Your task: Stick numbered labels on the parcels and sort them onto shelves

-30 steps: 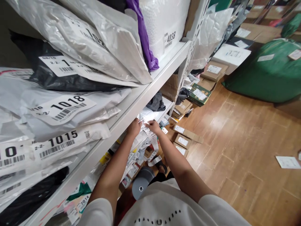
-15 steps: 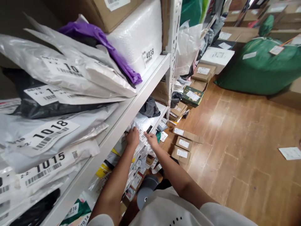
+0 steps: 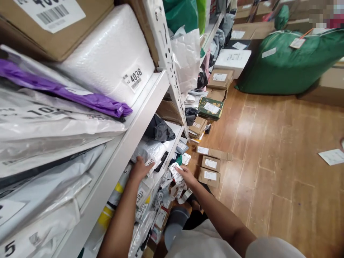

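Note:
My left hand (image 3: 139,170) lies on a clear and grey plastic mailer bag (image 3: 147,149) on the lower shelf. Its thumb is stretched out along a white label marked 1015 (image 3: 151,162), apart from the other fingers. To the right of the shelf edge, my right hand (image 3: 187,176) pinches a strip of white numbered labels (image 3: 176,174) between thumb and fingers. The strip hangs down in curls below that hand, its top label reading 1017. A black phone-like object (image 3: 161,161) lies on the shelf between the hands.
The upper shelf (image 3: 139,114) juts out at left, stacked with mailers and a white foam-wrapped parcel (image 3: 113,53). A perforated post (image 3: 169,53) stands beyond. Small cartons (image 3: 209,175) lie on the wooden floor (image 3: 263,186), with a large green sack (image 3: 285,68) farther off.
My hands have moved apart: the left onto the mailer, the right outward with the label strip. A 1015 label now shows under my left thumb. The view has shifted.

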A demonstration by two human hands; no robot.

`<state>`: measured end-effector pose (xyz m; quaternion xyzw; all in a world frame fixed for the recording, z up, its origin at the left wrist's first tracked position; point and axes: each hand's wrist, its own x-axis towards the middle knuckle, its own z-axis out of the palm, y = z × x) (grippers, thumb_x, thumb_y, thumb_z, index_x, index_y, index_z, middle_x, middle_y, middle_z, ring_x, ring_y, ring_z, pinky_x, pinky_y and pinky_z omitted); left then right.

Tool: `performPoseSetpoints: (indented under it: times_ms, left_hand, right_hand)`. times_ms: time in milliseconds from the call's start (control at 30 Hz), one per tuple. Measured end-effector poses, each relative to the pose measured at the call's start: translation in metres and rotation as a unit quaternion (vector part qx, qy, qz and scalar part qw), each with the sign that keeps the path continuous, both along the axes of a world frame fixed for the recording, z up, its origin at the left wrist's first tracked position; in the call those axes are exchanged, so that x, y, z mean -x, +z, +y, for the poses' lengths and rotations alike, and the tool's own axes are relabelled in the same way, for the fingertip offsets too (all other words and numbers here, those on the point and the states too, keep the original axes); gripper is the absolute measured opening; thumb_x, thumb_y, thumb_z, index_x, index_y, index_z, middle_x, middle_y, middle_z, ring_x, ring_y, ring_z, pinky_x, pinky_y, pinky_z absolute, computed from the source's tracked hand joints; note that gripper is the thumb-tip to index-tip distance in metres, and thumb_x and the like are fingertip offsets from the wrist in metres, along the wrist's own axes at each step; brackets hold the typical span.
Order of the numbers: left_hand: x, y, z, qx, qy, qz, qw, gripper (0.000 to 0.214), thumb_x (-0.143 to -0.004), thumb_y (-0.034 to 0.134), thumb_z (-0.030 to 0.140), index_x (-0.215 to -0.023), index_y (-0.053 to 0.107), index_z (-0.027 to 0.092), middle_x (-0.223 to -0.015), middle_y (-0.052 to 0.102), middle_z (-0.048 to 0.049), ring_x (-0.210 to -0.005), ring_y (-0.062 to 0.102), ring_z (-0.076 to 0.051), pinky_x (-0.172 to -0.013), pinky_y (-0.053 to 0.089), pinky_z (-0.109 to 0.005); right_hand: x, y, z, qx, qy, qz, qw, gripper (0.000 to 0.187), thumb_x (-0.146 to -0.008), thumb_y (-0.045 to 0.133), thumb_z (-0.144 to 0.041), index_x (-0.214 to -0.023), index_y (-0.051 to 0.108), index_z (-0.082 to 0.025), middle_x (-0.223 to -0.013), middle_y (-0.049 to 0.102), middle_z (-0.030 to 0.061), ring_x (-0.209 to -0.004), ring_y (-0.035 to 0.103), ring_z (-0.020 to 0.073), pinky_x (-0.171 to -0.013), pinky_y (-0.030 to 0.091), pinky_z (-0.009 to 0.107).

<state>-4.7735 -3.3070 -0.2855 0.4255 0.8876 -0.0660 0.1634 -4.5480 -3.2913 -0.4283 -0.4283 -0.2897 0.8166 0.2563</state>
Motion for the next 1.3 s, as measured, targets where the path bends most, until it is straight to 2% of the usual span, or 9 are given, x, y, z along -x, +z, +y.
performPoseSetpoints:
  times_ms: [67, 133, 267, 533, 700, 833, 933, 1100, 1300]
  left_hand:
    - [0.004, 0.017, 0.035, -0.053, 0.014, 0.031, 0.998, 0.079, -0.072, 0.065, 0.069, -0.120, 0.050, 0.008, -0.107, 0.068, -0.0265, -0.103, 0.065, -0.041, -0.078, 0.053, -0.046]
    - [0.003, 0.025, 0.076, -0.185, -0.057, 0.070, 0.979, 0.075, -0.074, 0.065, 0.066, -0.122, 0.050, 0.011, -0.121, 0.062, -0.0258, -0.116, 0.059, -0.039, -0.090, 0.051, -0.048]
    - [0.001, 0.013, 0.130, -0.273, -0.244, 0.037, 0.930, 0.019, -0.087, 0.060, 0.035, -0.095, 0.061, 0.018, -0.135, 0.054, -0.0165, -0.130, 0.048, -0.028, -0.109, 0.041, -0.040]
    - [0.016, -0.003, 0.093, -0.252, -0.397, -0.004, 0.882, 0.011, -0.080, 0.057, 0.012, -0.073, 0.061, 0.020, -0.149, 0.045, -0.0084, -0.141, 0.036, -0.024, -0.120, 0.029, -0.044]
    - [0.018, 0.001, 0.112, -0.258, -0.299, -0.155, 0.906, 0.011, -0.078, 0.051, 0.012, -0.076, 0.056, 0.022, -0.121, 0.066, -0.0056, -0.114, 0.059, -0.019, -0.101, 0.048, -0.036]
    - [0.008, 0.000, 0.135, -0.285, -0.175, -0.219, 0.917, 0.017, -0.090, 0.048, 0.031, -0.102, 0.058, 0.023, -0.099, 0.069, -0.0023, -0.091, 0.065, -0.017, -0.084, 0.052, -0.030]
    - [-0.007, 0.002, 0.147, -0.261, -0.170, -0.168, 0.935, 0.023, -0.088, 0.058, 0.043, -0.099, 0.064, 0.024, -0.095, 0.067, -0.0027, -0.089, 0.063, -0.018, -0.082, 0.050, -0.029]
    - [-0.024, 0.009, 0.158, -0.196, -0.182, -0.079, 0.961, 0.016, -0.090, 0.057, 0.036, -0.090, 0.065, 0.022, -0.090, 0.063, -0.0049, -0.089, 0.060, -0.019, -0.080, 0.045, -0.028]
    - [-0.032, 0.008, 0.163, -0.134, -0.181, 0.014, 0.974, 0.019, -0.094, 0.050, 0.035, -0.096, 0.063, 0.021, -0.094, 0.063, -0.0086, -0.094, 0.060, -0.023, -0.086, 0.042, -0.032]
  right_hand:
    - [-0.014, 0.002, 0.021, -0.025, 0.012, 0.030, 0.999, 0.045, -0.063, 0.078, -0.060, -0.069, 0.060, -0.018, -0.062, 0.058, -0.0024, -0.055, 0.048, 0.0097, -0.054, 0.039, 0.024]
    - [-0.016, 0.013, 0.047, -0.063, 0.031, 0.067, 0.995, 0.041, -0.064, 0.079, -0.055, -0.075, 0.065, -0.018, -0.069, 0.063, -0.0006, -0.060, 0.053, 0.0109, -0.058, 0.043, 0.024]
    - [0.001, 0.039, 0.097, -0.100, 0.050, 0.130, 0.985, 0.041, -0.062, 0.082, -0.049, -0.086, 0.065, -0.020, -0.079, 0.070, 0.0014, -0.066, 0.061, 0.0135, -0.064, 0.049, 0.026]
    - [0.049, 0.062, 0.146, -0.094, 0.014, 0.211, 0.973, 0.044, -0.066, 0.079, -0.049, -0.097, 0.065, -0.022, -0.076, 0.070, -0.0010, -0.068, 0.065, 0.0146, -0.068, 0.050, 0.027]
    - [0.085, 0.068, 0.145, -0.075, -0.122, 0.160, 0.977, 0.042, -0.064, 0.077, -0.054, -0.086, 0.064, -0.020, -0.067, 0.064, -0.0020, -0.060, 0.058, 0.0133, -0.061, 0.047, 0.026]
    - [0.094, 0.067, 0.136, -0.071, -0.237, 0.093, 0.965, 0.041, -0.068, 0.072, -0.056, -0.083, 0.060, -0.019, -0.065, 0.061, -0.0018, -0.056, 0.051, 0.0113, -0.057, 0.043, 0.025]
    - [0.099, 0.066, 0.131, -0.097, -0.260, 0.032, 0.960, 0.041, -0.072, 0.067, -0.058, -0.076, 0.055, -0.019, -0.061, 0.054, -0.0034, -0.054, 0.044, 0.0094, -0.054, 0.039, 0.023]
    - [0.108, 0.067, 0.130, -0.108, -0.295, -0.011, 0.949, 0.047, -0.075, 0.064, -0.060, -0.062, 0.039, -0.022, -0.052, 0.037, -0.0087, -0.050, 0.031, 0.0072, -0.049, 0.029, 0.021]
    - [0.104, 0.068, 0.128, -0.112, -0.261, 0.026, 0.958, 0.042, -0.070, 0.071, -0.056, -0.065, 0.052, -0.019, -0.054, 0.041, -0.0082, -0.050, 0.032, 0.0070, -0.050, 0.028, 0.022]
